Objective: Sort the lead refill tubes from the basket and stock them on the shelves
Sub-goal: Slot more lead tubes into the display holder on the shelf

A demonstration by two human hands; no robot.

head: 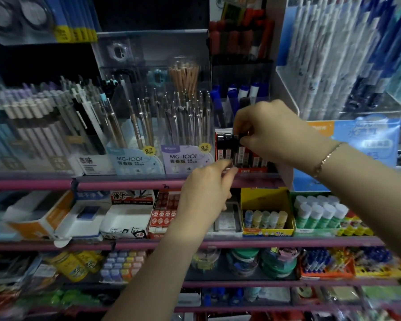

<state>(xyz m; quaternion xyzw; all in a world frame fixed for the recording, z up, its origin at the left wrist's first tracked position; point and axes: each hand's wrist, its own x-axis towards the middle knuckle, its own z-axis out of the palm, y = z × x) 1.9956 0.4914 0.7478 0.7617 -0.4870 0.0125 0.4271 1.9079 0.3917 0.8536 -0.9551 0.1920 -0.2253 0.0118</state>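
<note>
A red display box [220,133] of black-capped lead refill tubes [226,147] stands on the upper pink-edged shelf [125,181], right of the MG-1001 pencil boxes. My right hand [269,130] pinches the black cap of one lead refill tube [241,144] standing in the box. My left hand [206,193] is just below, its fingertips closed on the bottom end of a tube at the box's front edge. The basket is out of view.
Mechanical pencil displays [183,156] stand to the left of the box and blue markers [241,93] behind it. A blue pen display [366,140] is at the right. On the shelf below are a yellow glue-stick box [266,212], eraser boxes [162,214] and white glue bottles [320,212].
</note>
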